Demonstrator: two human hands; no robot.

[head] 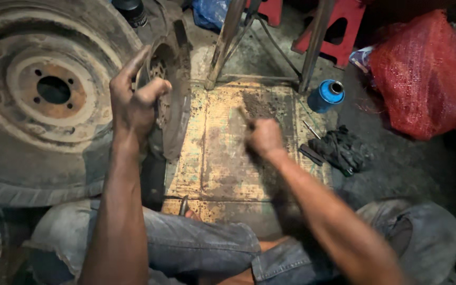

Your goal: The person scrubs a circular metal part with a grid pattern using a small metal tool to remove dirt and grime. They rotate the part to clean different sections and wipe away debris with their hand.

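A: Left hand (133,103)?
B: My fingers gripped the rusty disc (172,95) on edge beside the wheel (43,95); thumb over rim.
A: Right hand (265,138)?
B: Fisted round a thin tool (245,116) above the board (222,163).

Open room over the worn floor panel (222,158) between the hands; big wheel (38,100) and upright disc part (175,100) block the left; stand legs (270,47) close the far edge; blue can (326,95), dark rag (344,150), red sack (426,74) crowd the right.
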